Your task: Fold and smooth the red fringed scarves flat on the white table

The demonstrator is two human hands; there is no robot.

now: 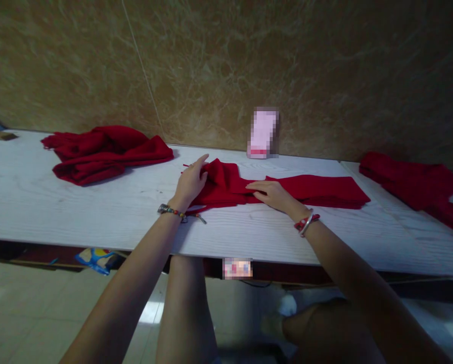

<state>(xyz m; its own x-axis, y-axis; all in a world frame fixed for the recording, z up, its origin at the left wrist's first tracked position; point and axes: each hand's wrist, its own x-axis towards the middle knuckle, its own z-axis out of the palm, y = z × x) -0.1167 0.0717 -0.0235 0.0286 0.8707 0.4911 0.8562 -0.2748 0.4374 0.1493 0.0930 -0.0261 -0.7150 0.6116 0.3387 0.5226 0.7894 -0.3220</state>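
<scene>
A red cloth (317,189) lies folded into a long strip across the white bench, its left part bunched up and thin strap-like strips showing at that end. My left hand (191,179) rests at the bunched end, fingers stretched out and thumb apart. On the narrower middle of the cloth lies my right hand (271,193), its fingers extended over the fabric and not closed round it. Whether the left palm presses on the cloth is hidden. The cloth's exact kind does not show.
A crumpled red cloth (108,154) lies on the left, and another red cloth (416,184) on the right. A pink blurred object (263,132) leans against the marbled wall (196,71). The white bench (97,217) has a blue packet (97,260) beneath its front edge.
</scene>
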